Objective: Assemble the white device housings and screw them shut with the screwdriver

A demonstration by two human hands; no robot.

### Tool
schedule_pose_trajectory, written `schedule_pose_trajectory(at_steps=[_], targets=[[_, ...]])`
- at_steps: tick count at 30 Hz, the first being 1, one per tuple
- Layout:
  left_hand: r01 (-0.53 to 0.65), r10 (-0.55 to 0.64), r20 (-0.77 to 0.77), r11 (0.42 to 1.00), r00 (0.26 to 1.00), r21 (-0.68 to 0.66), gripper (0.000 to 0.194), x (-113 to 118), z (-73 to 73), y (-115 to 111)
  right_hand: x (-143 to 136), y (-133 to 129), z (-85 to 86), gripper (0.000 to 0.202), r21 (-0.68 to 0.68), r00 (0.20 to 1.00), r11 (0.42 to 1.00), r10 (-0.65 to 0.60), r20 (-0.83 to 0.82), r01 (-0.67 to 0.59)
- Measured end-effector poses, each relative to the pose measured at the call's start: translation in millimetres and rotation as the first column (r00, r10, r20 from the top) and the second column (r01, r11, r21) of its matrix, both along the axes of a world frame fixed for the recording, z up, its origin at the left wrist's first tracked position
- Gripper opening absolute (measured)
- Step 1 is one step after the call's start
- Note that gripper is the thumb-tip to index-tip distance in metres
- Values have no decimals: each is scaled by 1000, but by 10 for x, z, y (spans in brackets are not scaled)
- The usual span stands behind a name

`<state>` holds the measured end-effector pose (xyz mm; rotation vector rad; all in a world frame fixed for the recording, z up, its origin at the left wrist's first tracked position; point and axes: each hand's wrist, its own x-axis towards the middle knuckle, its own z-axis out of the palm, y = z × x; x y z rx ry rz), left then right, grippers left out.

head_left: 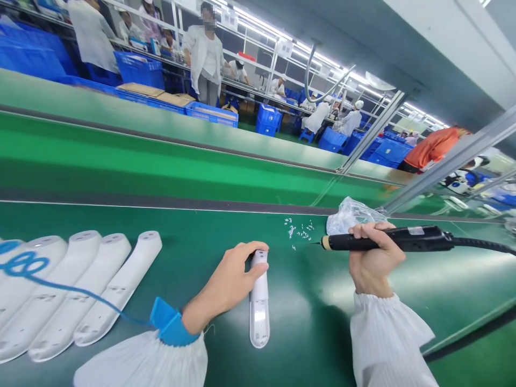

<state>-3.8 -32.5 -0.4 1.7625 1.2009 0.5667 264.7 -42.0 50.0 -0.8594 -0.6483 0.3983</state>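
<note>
My left hand [233, 277] grips the far end of a long white plastic housing [259, 306] with thumb and fingers. The housing lies on the green bench, its near part showing a recess. In my right hand [377, 255] is a black electric screwdriver [415, 239], held sideways above the bench with its thin bit pointing left. The bit is apart from the housing. Small white pieces [302, 232], likely screws, lie scattered left of the bit. A clear plastic bag [350, 215] sits behind my right hand.
Several similar white housings [121, 285] lie side by side at the left. A coiled blue cord [97, 298] runs over them to the blue strap [171, 322] on my left wrist. A green conveyor belt [181, 166] passes behind the bench; people and blue crates [268, 118] are beyond.
</note>
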Motion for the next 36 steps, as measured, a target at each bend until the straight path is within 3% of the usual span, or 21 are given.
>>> schedule_pose_trajectory(at_steps=[9,18,26,33,36], targets=[[6,-6,5,1000,1000,22,35,-12,-22,9,79,136,-103,22,43,999,999,-30,17,30],[-20,18,17,992,1000,124,33,-2,-37,2,-179,-16,-55,22,-8,993,993,114,-26,-115],[-7,6,28,998,1000,67,34,2,-31,-7,-288,-33,-85,22,-10,990,991,135,-48,-135],[-9,9,8,999,1000,46,34,9,-21,-33,-237,-65,-1,21,-13,996,997,79,-45,-79],[-19,19,3,988,1000,155,32,50,-12,-66,-259,-103,70,20,-27,995,996,80,-57,-81]])
